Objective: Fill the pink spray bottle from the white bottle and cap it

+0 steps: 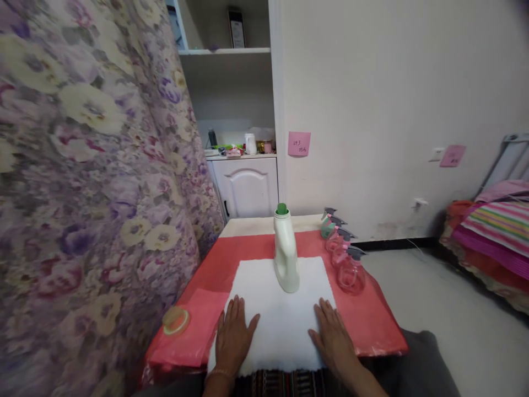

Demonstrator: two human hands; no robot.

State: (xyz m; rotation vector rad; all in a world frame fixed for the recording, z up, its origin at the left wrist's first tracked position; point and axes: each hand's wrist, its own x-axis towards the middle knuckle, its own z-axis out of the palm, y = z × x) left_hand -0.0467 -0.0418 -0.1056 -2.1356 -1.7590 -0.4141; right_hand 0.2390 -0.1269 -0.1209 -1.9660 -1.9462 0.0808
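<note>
Cloth [285, 325] spread, pale bottle [286, 248] upright at twelve o'clock, spray bottles [351, 277] untouched at two — your left hand [235, 336] and right hand [333, 336] flat, gripping nothing.

Single head-worn view, facing forward and down, table [248, 227] near; edges seemingly warped

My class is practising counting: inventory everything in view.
Covered table: one, red, centre
Cloth: one, white, on table
Handled bottle: one, pale green, on cloth
Spray bottles: four, one green, three pink, table's right
Apparent tape roll: one, yellowish, table's left
Floral curtain: one, multicoloured, left
Cabinet: one, white, behind table
Container: one, white, in cabinet
Box: one, black and white, high in cabinet
Small clutter: uncountable, mixed, near container
Paper notes: two, pink, on wall
Wall fittings: two, white, right
Bedding: one pile, multicoloured, right
Left grip: one, bare, on cloth
Right grip: one, bare, on cloth
</note>
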